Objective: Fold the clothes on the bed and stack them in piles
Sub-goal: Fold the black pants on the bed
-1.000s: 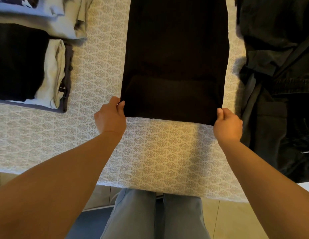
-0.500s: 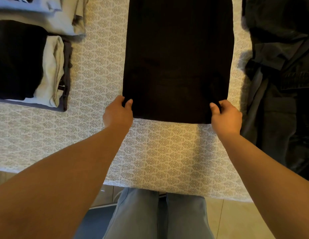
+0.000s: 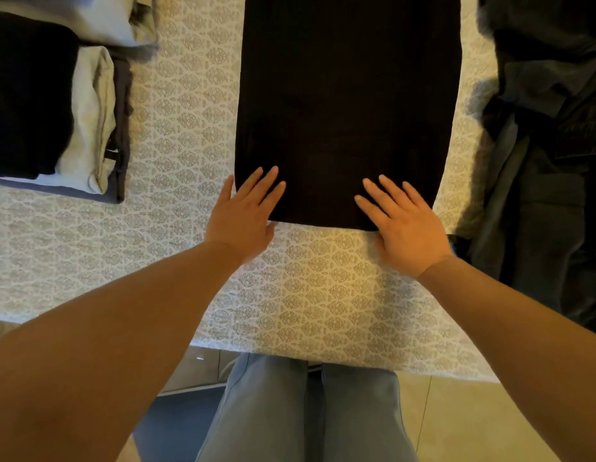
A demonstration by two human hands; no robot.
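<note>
A dark ribbed garment [image 3: 346,95] lies flat as a long rectangle in the middle of the patterned bed cover [image 3: 176,128], its near edge toward me. My left hand [image 3: 246,211] rests flat with straight fingers on the garment's near left corner. Over the near right corner my right hand [image 3: 403,221] lies flat too, fingers spread. Neither hand grips the cloth. The far end of the garment runs out of view at the top.
A pile of folded clothes [image 3: 56,105], black, pale and grey, sits at the left. A heap of unfolded dark clothes [image 3: 549,145] fills the right side. The bed's near edge [image 3: 323,355] is just in front of my legs, with tiled floor below.
Both hands let go of the near corners they were pinching and now lie flat with straight fingers on the garment's near edge. The garment lies where it was laid.
</note>
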